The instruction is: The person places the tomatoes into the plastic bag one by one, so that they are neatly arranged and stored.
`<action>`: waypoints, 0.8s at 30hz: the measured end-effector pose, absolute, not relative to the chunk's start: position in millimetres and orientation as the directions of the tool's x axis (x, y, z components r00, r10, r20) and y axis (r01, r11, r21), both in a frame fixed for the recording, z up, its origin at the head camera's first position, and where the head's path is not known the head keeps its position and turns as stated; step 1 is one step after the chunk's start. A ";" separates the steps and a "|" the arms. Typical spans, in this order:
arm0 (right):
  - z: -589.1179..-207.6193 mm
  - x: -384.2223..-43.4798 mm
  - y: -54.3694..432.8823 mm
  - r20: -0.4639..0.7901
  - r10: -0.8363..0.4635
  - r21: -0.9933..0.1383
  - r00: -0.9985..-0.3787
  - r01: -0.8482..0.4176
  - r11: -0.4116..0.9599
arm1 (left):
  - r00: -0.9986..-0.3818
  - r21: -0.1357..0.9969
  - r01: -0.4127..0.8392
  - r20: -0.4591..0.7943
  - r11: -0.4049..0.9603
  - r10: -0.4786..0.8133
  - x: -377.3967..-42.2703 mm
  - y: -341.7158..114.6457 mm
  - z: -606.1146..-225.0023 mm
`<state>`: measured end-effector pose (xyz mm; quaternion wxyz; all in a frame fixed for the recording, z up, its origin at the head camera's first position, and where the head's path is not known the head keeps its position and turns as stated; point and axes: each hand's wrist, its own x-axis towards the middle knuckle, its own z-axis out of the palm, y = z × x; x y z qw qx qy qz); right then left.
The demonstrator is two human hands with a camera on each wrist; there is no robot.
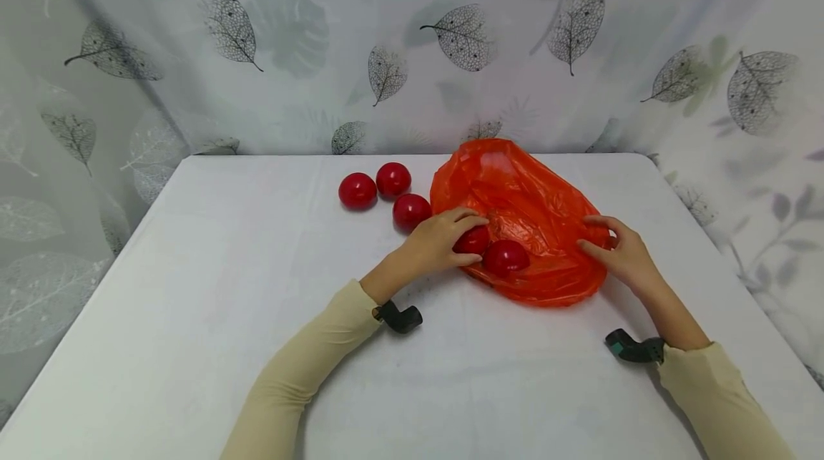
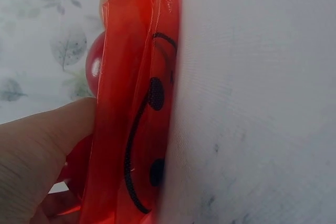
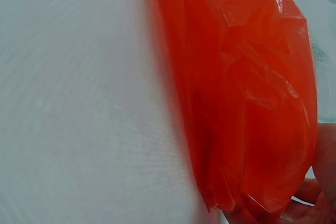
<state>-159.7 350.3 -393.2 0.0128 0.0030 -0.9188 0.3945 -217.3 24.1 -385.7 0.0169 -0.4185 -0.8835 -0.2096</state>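
Sleeves (image 1: 283, 388) reach up from the bottom of the frame, over the white worktop (image 1: 193, 317). Past them, in the middle, your left grip (image 1: 434, 240) has its fingers and thumb around a red ball (image 1: 473, 240) at the mouth of the orange bag (image 1: 547, 209). Right of the middle, your right grip (image 1: 624, 252) seems to pinch the bag's edge. Another ball (image 1: 506, 257) sits just inside the near lip; it could roll out if you push that lip flat. The ball you hold looks smooth, so a loose hold might let it slip. Tug the thin bag too hard and it may rip. Farther back, left of the bag, three loose balls (image 1: 393, 180) sit close together; a bump could start them rolling. Behind hangs a leafy cloth (image 1: 450, 74).
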 end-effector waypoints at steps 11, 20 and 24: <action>-391.7 -159.3 348.7 0.016 0.008 -0.720 -1.000 -0.006 0.694 | -0.651 0.379 0.738 0.184 0.558 0.736 -217.9 23.9 -387.2; -391.7 -158.8 346.4 -0.010 0.016 -0.717 -1.000 0.018 0.697 | -0.662 0.394 0.722 0.153 0.569 0.734 -217.7 22.6 -388.8; -391.0 -158.3 347.0 -0.005 0.011 -0.716 -1.000 0.012 0.698 | -0.667 0.393 0.717 0.143 0.576 0.732 -218.4 22.7 -389.5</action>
